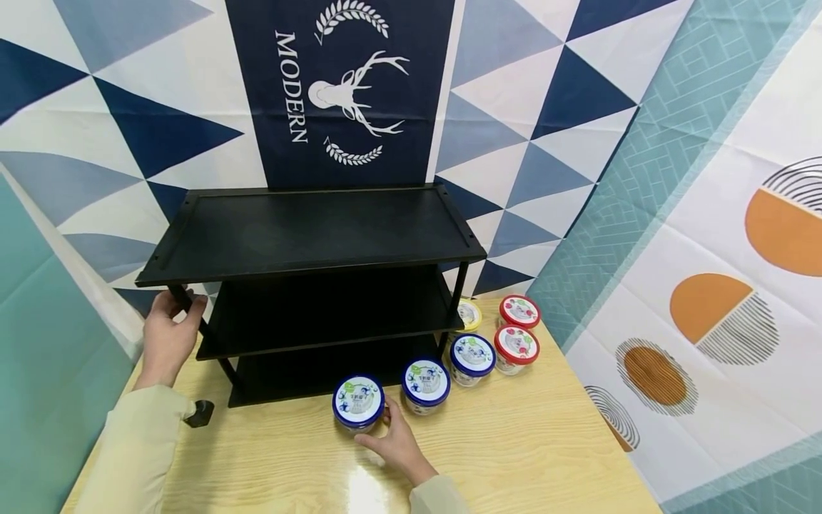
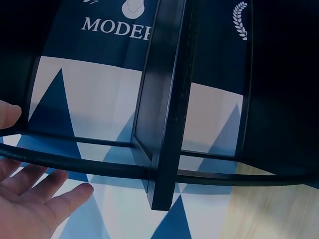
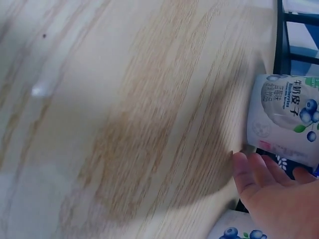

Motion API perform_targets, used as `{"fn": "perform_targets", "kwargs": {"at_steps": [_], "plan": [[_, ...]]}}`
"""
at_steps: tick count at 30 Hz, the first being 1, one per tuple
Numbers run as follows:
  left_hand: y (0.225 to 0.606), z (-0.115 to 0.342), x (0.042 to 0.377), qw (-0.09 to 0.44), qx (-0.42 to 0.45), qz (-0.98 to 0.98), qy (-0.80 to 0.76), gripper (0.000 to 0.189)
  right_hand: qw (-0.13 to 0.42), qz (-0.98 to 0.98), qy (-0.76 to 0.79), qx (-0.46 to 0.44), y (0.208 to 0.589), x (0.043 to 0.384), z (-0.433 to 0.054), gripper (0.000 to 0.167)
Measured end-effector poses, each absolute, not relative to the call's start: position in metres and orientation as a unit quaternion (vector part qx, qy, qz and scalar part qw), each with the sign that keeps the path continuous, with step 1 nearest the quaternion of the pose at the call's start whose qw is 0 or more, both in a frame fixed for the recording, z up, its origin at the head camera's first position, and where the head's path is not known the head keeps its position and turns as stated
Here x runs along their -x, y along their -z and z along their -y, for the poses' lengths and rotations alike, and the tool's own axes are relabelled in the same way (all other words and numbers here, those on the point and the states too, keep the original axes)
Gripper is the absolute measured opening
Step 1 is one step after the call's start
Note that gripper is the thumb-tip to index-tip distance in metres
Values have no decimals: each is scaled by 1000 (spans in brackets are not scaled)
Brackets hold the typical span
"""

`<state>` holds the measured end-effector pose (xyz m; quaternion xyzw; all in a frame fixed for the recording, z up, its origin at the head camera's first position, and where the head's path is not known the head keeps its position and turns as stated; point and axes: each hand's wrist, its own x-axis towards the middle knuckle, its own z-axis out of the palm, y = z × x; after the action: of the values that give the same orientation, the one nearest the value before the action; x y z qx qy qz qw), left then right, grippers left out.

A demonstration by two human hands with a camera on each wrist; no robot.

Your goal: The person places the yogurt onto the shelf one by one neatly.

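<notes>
A black three-tier shelf (image 1: 315, 232) stands at the back of the table. My left hand (image 1: 170, 335) grips its left front post (image 1: 183, 296); in the left wrist view the fingers lie about a dark bar (image 2: 89, 165). Before the bottom tier sits a blue-lidded tub (image 1: 359, 401), its side printed with blueberries. My right hand (image 1: 394, 442) is at this tub's right side, fingers loosely spread and tips close against it; contact is unclear. Just right of those fingers is a second blue-lidded tub (image 1: 426, 383).
Right of the shelf stand a third blue-lidded tub (image 1: 473, 357), two red-lidded tubs (image 1: 516, 345) and a yellow-lidded tub (image 1: 469, 315), partly hidden by the shelf. Patterned cloth walls (image 1: 526, 128) close off the back and sides of the wooden table (image 1: 514, 442).
</notes>
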<state>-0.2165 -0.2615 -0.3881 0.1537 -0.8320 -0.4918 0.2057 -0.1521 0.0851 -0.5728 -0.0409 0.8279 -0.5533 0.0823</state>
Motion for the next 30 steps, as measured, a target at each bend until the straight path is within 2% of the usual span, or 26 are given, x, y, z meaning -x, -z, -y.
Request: {"fn": "perform_targets", "kwargs": {"at_steps": [9, 19, 30], "plan": [[392, 263, 219, 200, -131, 853, 464, 50, 91, -823, 560, 31, 578, 157, -83, 99], [393, 265, 217, 214, -108, 869, 433, 38, 92, -818, 568, 10, 581, 161, -78, 103], [395, 268, 217, 222, -97, 873, 424, 35, 75, -822, 565, -3, 582, 163, -74, 103]]}}
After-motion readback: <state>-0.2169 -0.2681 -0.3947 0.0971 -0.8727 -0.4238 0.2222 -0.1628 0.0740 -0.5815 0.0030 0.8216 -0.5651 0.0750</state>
